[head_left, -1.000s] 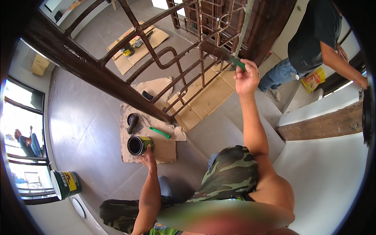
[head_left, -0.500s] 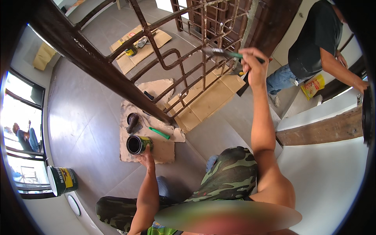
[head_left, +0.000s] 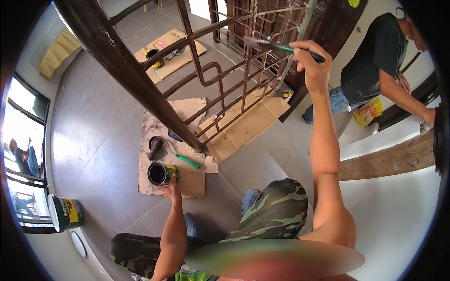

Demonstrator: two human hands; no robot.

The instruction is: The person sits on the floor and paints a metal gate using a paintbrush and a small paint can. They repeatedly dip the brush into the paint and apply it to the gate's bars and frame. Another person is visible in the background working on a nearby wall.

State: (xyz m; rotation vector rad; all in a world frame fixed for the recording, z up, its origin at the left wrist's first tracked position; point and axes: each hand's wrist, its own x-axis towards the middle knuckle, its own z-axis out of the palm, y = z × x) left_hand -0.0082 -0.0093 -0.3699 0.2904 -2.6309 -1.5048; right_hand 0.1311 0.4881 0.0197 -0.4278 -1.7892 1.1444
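Observation:
My right hand is closed around a paintbrush with a dark green handle, raised at the upper right. Its bristles point left at the bars of a brown metal grille; whether they touch a bar I cannot tell. Low on the left, my left hand grips a paint can with dark contents, upright over painted-on cardboard. Just beyond the can lies a paint roller with a dark head and a green handle.
A thick brown post slants across the view. Cardboard lies under the grille; another can stands farther off. A person in a black shirt is at right, near a yellow bag. A dark green bucket is at left.
My right hand and the paintbrush have moved up along the grille. My left hand keeps its hold on the paint can. The view has shifted slightly, and the other person leans farther into it.

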